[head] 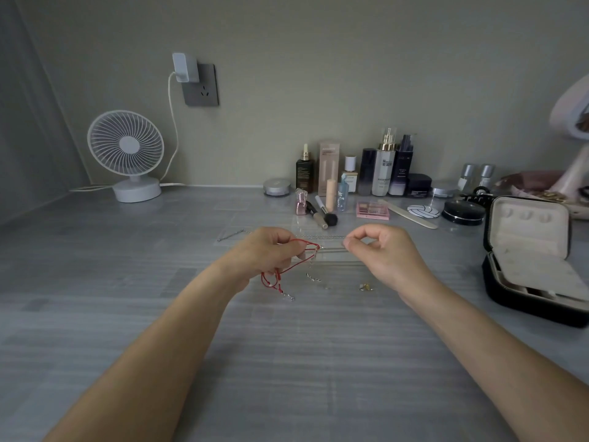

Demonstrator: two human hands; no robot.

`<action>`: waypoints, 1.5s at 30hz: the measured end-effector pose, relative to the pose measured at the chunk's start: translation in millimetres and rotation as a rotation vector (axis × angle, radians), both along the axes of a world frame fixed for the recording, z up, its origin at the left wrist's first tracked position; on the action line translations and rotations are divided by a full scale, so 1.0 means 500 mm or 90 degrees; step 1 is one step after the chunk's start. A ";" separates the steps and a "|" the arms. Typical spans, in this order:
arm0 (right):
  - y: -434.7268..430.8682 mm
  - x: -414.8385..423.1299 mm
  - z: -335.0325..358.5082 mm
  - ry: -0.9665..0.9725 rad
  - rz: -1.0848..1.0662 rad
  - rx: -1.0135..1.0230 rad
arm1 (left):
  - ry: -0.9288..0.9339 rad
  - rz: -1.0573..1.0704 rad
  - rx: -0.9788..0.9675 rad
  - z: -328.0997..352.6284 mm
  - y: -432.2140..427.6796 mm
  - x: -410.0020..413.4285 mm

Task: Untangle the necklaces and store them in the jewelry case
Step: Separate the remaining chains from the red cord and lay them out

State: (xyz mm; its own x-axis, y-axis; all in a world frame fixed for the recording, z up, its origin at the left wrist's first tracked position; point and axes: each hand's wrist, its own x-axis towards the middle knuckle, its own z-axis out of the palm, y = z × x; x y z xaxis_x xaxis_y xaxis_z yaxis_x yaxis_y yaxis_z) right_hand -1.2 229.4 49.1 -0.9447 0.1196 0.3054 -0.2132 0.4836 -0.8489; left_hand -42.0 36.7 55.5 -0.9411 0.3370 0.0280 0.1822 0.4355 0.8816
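Note:
My left hand (266,250) grips a red cord necklace (288,266) above the grey table; the cord loops out of the fist and hangs down to a small silver end. My right hand (382,250) pinches a thin silver chain (333,249) stretched taut between both hands. Another silver chain (318,237) lies on the table behind the hands, and a short one (231,234) lies further left. A small gold pendant (366,286) rests on the table below my right hand. The black jewelry case (529,263) stands open at the right, showing its beige lining.
Cosmetic bottles (384,167), a pink palette (373,210), brushes and a black compact (463,212) crowd the back of the table. A white fan (127,154) stands at the back left, its cable running to a wall socket (200,86). A mirror stand (573,154) is far right.

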 end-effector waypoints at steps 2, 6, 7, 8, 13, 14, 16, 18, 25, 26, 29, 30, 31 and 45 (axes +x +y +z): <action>-0.002 0.002 0.002 -0.002 0.016 -0.014 | -0.002 -0.008 0.030 -0.002 0.001 -0.001; -0.012 0.007 0.004 0.003 0.070 -0.038 | 0.002 0.004 0.039 -0.001 0.001 0.000; -0.013 0.007 0.003 0.003 0.074 -0.033 | 0.006 0.004 0.033 -0.001 0.000 0.000; -0.014 0.006 0.002 0.001 0.075 -0.025 | 0.010 0.005 0.032 -0.001 0.000 0.000; -0.012 0.001 -0.001 0.004 0.085 -0.064 | 0.006 -0.006 0.011 -0.002 0.000 -0.001; -0.012 0.000 0.000 -0.004 0.095 -0.086 | -0.001 -0.020 -0.002 -0.003 0.000 0.000; -0.013 0.000 -0.001 -0.033 0.118 -0.139 | -0.021 -0.056 -0.037 -0.005 0.000 0.002; -0.014 0.000 0.000 -0.059 0.125 -0.179 | -0.040 -0.082 -0.064 -0.005 0.000 0.004; -0.007 0.003 0.007 -0.054 0.076 -0.118 | -0.084 -0.077 -0.041 0.003 0.001 0.012; -0.006 0.001 0.003 -0.060 0.073 -0.085 | -0.095 -0.082 -0.019 0.003 0.002 0.012; -0.008 -0.007 -0.015 -0.049 0.051 0.060 | -0.159 -0.097 0.073 0.004 0.003 0.011; -0.009 -0.010 -0.020 -0.043 0.044 0.116 | -0.183 -0.102 0.101 0.004 0.002 0.010; -0.010 -0.011 -0.024 -0.040 0.038 0.161 | -0.201 -0.109 0.124 0.005 0.001 0.010; -0.038 0.013 -0.028 0.065 0.116 0.199 | -0.257 -0.132 0.172 0.015 0.003 0.016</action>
